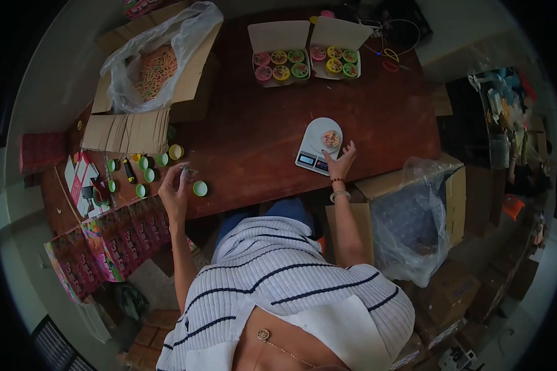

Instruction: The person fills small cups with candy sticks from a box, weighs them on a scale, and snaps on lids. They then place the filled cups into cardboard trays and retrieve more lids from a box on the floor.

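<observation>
A white digital scale [308, 147] stands near the table's front edge, its display toward me. On its round plate sits a small tub [332, 138] full of pale orange and pink bits. My right hand [340, 164] reaches over the scale's corner, fingers spread, thumb and fingertips close to the tub's near side. My left hand [176, 185] is raised over the table edge at the left, fingertips pinched around a small greyish thing [190, 171] I cannot make out. Just right of it lies a green round cap [200, 188] with a pale inside.
Several green caps [149, 175] and a yellow-black cutter [129, 170] lie at the left. A carton [195, 80] with a plastic liner holds many coloured sticks. Two open white boxes [278, 38] of pink, yellow and green tubs stand behind, scissors [391, 65] beside them. A lined carton [455, 204] stands right.
</observation>
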A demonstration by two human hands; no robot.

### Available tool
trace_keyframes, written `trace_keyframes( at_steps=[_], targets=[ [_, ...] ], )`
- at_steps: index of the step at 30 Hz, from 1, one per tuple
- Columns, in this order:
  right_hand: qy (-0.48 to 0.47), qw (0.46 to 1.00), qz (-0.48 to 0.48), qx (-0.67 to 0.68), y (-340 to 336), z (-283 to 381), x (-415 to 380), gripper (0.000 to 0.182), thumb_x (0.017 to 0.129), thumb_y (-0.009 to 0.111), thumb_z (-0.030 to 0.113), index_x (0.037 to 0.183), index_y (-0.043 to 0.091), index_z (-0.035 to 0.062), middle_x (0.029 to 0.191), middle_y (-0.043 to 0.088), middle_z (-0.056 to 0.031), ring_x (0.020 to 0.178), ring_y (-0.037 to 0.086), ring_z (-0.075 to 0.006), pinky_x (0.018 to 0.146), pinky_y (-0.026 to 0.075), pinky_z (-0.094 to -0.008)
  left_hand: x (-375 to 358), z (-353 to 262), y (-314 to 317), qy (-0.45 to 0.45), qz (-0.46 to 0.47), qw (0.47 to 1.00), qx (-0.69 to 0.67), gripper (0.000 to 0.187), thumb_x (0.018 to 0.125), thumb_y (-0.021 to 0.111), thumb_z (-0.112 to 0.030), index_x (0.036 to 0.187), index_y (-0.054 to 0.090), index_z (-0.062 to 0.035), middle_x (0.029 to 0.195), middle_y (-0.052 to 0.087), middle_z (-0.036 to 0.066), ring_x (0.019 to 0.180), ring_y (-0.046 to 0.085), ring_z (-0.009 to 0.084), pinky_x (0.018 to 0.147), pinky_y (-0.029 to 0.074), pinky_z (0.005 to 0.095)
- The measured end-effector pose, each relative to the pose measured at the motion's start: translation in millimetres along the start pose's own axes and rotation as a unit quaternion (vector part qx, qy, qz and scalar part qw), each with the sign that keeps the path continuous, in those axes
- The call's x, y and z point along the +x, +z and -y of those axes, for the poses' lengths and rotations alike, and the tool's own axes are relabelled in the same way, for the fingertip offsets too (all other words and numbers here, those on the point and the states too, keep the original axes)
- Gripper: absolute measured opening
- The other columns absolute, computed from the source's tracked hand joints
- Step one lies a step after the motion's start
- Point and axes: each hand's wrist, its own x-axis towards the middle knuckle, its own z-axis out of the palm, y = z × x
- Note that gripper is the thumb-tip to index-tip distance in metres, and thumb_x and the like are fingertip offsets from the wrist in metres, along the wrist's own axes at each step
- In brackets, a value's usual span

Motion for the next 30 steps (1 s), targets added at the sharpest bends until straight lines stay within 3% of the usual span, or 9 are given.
trace_keyframes(
  at_steps=[2,8,14,18,24,26,27,29,30],
  targets=[
    [0.052,0.998,-0.010,0.035,-15,-23,-24,0.098,0.068,0.091,0.012,0.146,0.032,0.0038,0.137,0.040,-0.0217,0.117,0.057,-0.0338,0.098,0.052,-0.0441,-7,6,7,-0.006,-0.002,1.000,-0.006,0.018,0.098,0.058,-0.001,0.113,0.067,0.0007,0.095,0.071,0.006,0.087,0.071,0.0125,0.078,0.056,0.0257],
    [0.197,0.979,-0.035,0.030,-60,-73,-85,0.075,0.079,0.085,0.015,0.139,0.042,0.0002,0.135,0.050,-0.0230,0.103,0.067,-0.0289,0.088,0.057,-0.0385,-17,2,32,-0.014,0.005,1.000,-0.010,0.017,0.098,0.058,0.000,0.112,0.068,0.0000,0.095,0.071,0.006,0.087,0.072,0.0124,0.078,0.055,0.0254],
    [0.204,0.976,-0.048,0.051,-74,-86,-85,0.063,0.082,0.082,0.012,0.133,0.048,-0.0013,0.128,0.056,-0.0205,0.092,0.069,-0.0252,0.083,0.058,-0.0366,-16,0,52,-0.004,0.047,0.997,0.054,0.016,0.096,0.060,0.000,0.110,0.069,-0.0004,0.092,0.073,0.006,0.084,0.073,0.0127,0.074,0.055,0.0255],
    [0.198,0.979,-0.030,0.030,-68,-78,-63,0.061,0.083,0.078,0.004,0.135,0.045,-0.0019,0.127,0.053,-0.0197,0.097,0.066,-0.0237,0.079,0.060,-0.0334,-14,-5,58,0.002,0.058,0.995,0.075,0.016,0.095,0.062,0.000,0.108,0.070,-0.0003,0.090,0.074,0.006,0.083,0.073,0.0121,0.073,0.055,0.0248],
    [0.122,0.991,-0.016,0.059,-45,-44,-28,0.061,0.082,0.078,0.003,0.134,0.046,-0.0005,0.127,0.054,-0.0190,0.100,0.066,-0.0250,0.083,0.058,-0.0353,-1,-15,94,0.000,0.110,0.991,0.070,0.017,0.094,0.063,-0.001,0.109,0.071,-0.0013,0.089,0.074,0.007,0.085,0.073,0.0133,0.073,0.055,0.0252],
    [0.065,0.997,0.010,0.044,-36,-28,-16,0.067,0.077,0.081,0.002,0.135,0.046,0.0013,0.129,0.053,-0.0200,0.110,0.062,-0.0327,0.094,0.054,-0.0410,11,-24,124,0.027,0.160,0.985,0.062,0.016,0.094,0.065,-0.003,0.108,0.071,-0.0015,0.089,0.074,0.010,0.084,0.074,0.0152,0.073,0.056,0.0265],
    [0.060,0.997,0.015,0.048,-34,-16,-10,0.067,0.077,0.081,0.002,0.135,0.046,0.0013,0.129,0.053,-0.0200,0.110,0.062,-0.0327,0.094,0.054,-0.0410,20,-31,138,0.058,0.172,0.981,0.063,0.015,0.094,0.066,-0.004,0.108,0.071,-0.0014,0.089,0.074,0.011,0.083,0.074,0.0161,0.073,0.056,0.0272],
    [-0.056,0.994,0.071,-0.066,-20,13,5,0.074,0.071,0.083,0.001,0.135,0.046,0.0034,0.133,0.051,-0.0205,0.118,0.056,-0.0402,0.102,0.048,-0.0448,36,-47,152,0.056,0.181,0.981,0.046,0.014,0.094,0.066,-0.005,0.107,0.071,-0.0011,0.089,0.074,0.012,0.082,0.074,0.0161,0.072,0.056,0.0276],
    [-0.083,0.992,0.072,-0.055,-6,9,12,0.080,0.067,0.086,0.002,0.136,0.046,0.0042,0.133,0.052,-0.0205,0.120,0.053,-0.0426,0.104,0.046,-0.0470,44,-53,150,0.052,0.201,0.978,0.027,0.013,0.094,0.067,-0.005,0.106,0.071,-0.0008,0.089,0.074,0.012,0.082,0.074,0.0161,0.071,0.056,0.0279]
  ],
)
